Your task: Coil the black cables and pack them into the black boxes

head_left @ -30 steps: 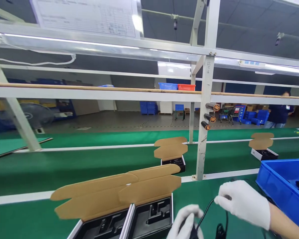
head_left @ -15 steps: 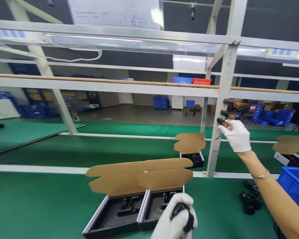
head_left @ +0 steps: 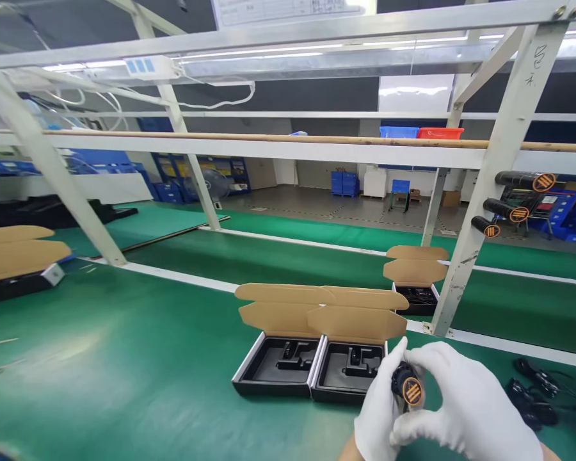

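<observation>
My left hand [head_left: 381, 400] is closed around a short black cylinder [head_left: 406, 379] whose round end carries an orange striped emblem. From the other side my right hand [head_left: 461, 403] curves its thumb and forefinger about the same piece; how firmly they press is hard to see. Both hands wear white gloves. Just left of them, two open boxes [head_left: 278, 387] with brown cardboard lids stand side by side, each with a black moulded insert. Three black cylinders with like orange emblems [head_left: 506, 210] stick out from the white post [head_left: 475, 237] above my hands.
Black cables and dark parts [head_left: 532, 397] lie at the right. Behind the post stands another open box [head_left: 415, 298], and one more box [head_left: 24, 282] sits far left. White frame bars [head_left: 269, 148] cross above the green table [head_left: 139, 365].
My right hand has come down from the cylinders on the post to the piece in my left hand. The three cylinders remain there. The view has swung left, and the emblem now faces me.
</observation>
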A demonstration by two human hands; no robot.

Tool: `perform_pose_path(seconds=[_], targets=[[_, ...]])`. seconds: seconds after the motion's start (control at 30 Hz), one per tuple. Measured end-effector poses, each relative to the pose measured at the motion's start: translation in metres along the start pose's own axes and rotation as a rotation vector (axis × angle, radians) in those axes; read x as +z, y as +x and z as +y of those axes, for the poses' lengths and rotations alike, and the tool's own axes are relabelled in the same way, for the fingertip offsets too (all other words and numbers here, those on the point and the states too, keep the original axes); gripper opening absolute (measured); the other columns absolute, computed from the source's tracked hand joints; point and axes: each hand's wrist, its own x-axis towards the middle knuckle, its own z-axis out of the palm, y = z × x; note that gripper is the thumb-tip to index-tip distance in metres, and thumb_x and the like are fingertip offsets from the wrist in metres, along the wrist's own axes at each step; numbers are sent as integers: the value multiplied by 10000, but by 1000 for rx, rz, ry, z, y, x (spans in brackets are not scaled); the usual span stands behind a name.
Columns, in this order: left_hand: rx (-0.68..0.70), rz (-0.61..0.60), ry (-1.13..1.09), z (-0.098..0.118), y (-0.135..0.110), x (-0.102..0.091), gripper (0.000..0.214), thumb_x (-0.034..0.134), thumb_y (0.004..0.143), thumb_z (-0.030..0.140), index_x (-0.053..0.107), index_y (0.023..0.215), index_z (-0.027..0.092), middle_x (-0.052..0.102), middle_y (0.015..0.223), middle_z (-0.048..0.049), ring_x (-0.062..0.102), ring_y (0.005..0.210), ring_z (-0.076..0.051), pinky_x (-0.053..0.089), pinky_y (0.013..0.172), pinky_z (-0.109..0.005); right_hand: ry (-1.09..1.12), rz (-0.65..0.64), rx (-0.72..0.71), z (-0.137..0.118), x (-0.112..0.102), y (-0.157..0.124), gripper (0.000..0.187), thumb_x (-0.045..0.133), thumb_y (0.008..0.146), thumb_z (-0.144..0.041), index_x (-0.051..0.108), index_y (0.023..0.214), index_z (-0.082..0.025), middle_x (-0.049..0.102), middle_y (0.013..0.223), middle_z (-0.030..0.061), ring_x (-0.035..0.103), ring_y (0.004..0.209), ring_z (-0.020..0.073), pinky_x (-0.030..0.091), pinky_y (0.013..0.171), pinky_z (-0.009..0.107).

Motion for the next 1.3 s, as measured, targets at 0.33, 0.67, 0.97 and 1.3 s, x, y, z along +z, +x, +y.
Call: perform_pose_path(seconds=[0.33, 0.67, 0.97, 1.3], targets=[[-6, -24, 377, -2, -15, -18, 523, 530, 829, 683, 633, 927, 180, 567, 564, 36, 389, 325, -67, 307, 326, -197, -95, 110, -301, 14, 13, 0, 358, 665, 713, -155, 656, 1050, -273, 702, 986, 26, 649, 822, 213, 542, 691, 310], [250, -270, 460, 26, -49, -6, 448, 452, 955, 503, 645, 1209, 189, 663, 1210, -91, 590, 1157, -261, 439, 1033, -415, 65, 236, -443, 4, -4, 0, 545, 717, 675, -161, 593, 1185, -305, 706, 1100, 24, 681, 961, 214, 577, 807, 328], [256, -247, 321, 26, -51, -12, 311, 724, 810, 437, 650, 985, 192, 620, 875, -11, 584, 725, -113, 450, 668, -235, 61, 332, -514, 3, -4, -3, 488, 626, 748, -180, 565, 1218, -297, 711, 1099, 44, 699, 975, 206, 601, 814, 323], [410, -60, 703, 55, -63, -23, 419, 721, 747, 571, 678, 916, 190, 679, 898, -40, 625, 793, -182, 503, 799, -328, 65, 377, -679, 7, 0, -3, 520, 693, 806, -256, 501, 1281, -345, 719, 1083, 42, 709, 930, 211, 606, 772, 308]])
